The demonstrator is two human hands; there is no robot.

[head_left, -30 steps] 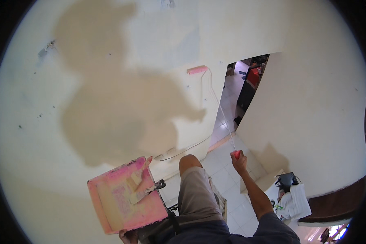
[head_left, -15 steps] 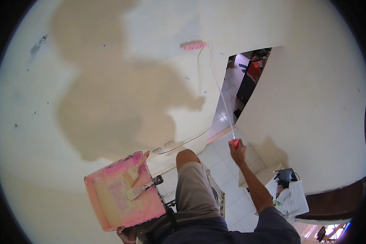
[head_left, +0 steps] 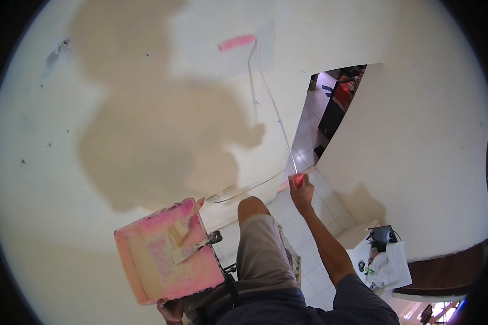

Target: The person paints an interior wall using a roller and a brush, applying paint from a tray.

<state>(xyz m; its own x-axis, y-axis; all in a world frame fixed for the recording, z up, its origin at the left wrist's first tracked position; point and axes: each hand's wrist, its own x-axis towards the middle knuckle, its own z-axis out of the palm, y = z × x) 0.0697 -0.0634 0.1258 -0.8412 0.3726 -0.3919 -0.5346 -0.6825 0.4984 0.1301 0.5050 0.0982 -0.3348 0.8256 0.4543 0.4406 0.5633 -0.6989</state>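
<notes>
My right hand (head_left: 302, 194) grips the red handle of a long paint roller (head_left: 237, 43). Its pink sleeve lies against the pale wall (head_left: 32, 184), at the edge of a greyish patch high up. With my left hand (head_left: 171, 310) I hold the near edge of a pink paint tray (head_left: 129, 265), its fingers partly tucked under the rim. Pale paint pools at the tray's left end. Across the tray lie a paintbrush (head_left: 185, 223) with a reddish handle tip and a putty knife (head_left: 192, 250) with a dark handle, both smeared with paint.
A doorway (head_left: 309, 116) opens ahead between two walls, showing tiled floor and dark furniture beyond. White floor tiles (head_left: 322, 271) lie below my leg. At the right stands a small table with a black device (head_left: 382, 237) and a white cloth (head_left: 393, 268). A loose cable (head_left: 249, 190) runs along the wall's base.
The roller has moved up and to the left along the wall, and my right hand has moved the same way. My left hand and the tray stay almost in place.
</notes>
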